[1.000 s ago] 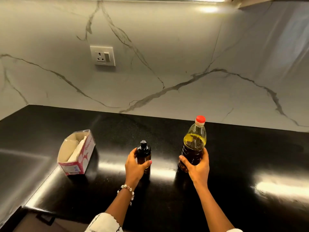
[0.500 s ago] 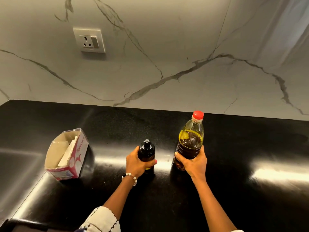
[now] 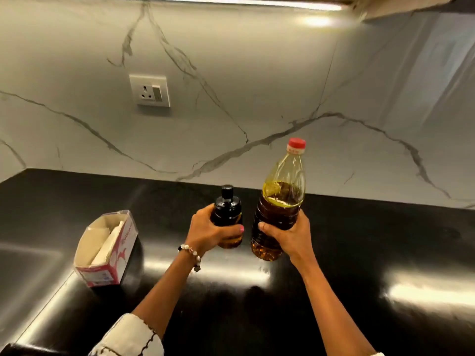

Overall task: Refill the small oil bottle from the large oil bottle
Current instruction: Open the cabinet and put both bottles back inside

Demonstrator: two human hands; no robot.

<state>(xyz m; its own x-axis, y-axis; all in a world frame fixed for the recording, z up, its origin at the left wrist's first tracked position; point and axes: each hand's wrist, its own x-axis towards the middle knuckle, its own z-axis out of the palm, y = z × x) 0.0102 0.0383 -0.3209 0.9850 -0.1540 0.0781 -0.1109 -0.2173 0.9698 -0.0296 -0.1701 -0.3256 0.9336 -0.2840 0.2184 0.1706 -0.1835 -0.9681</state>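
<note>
While both bottles sit mid-frame above the black counter (image 3: 359, 253), the left hand (image 3: 205, 233) wraps fingers & thumb round the small bottle (image 3: 227, 214), black cap on. Just to its right, the right hand (image 3: 291, 236) grips the big bottle (image 3: 281, 199) low on its body, red cap on, upright, approx. half full. Open box (image 3: 106, 249) lies lower left; socket (image 3: 149, 90) upper left on the marble wall.
</note>
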